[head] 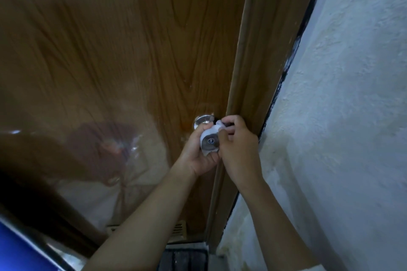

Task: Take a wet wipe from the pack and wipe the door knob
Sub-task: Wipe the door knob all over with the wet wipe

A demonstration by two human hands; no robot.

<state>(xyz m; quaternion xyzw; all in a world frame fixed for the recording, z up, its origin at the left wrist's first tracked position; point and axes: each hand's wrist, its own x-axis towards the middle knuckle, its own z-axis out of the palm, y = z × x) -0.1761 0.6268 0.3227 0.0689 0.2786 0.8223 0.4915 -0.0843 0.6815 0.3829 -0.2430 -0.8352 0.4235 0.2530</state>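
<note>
A round metal door knob (211, 141) with a keyhole in its face sticks out of the brown wooden door (132, 50) near its right edge. A white wet wipe (209, 132) is wrapped around the knob's sides, leaving the face bare. My left hand (198, 156) cups the knob from the left and below, pressing the wipe on it. My right hand (237, 145) grips the wipe from the right and above, fingers curled over the knob's top. The wipe pack is not in view.
The wooden door frame (253, 61) runs beside the knob on the right, then a rough white wall (341, 116). A vent grille (178, 229) sits low in the door. A dark mat (185, 257) lies on the floor below, and a blue surface (17, 253) fills the bottom left corner.
</note>
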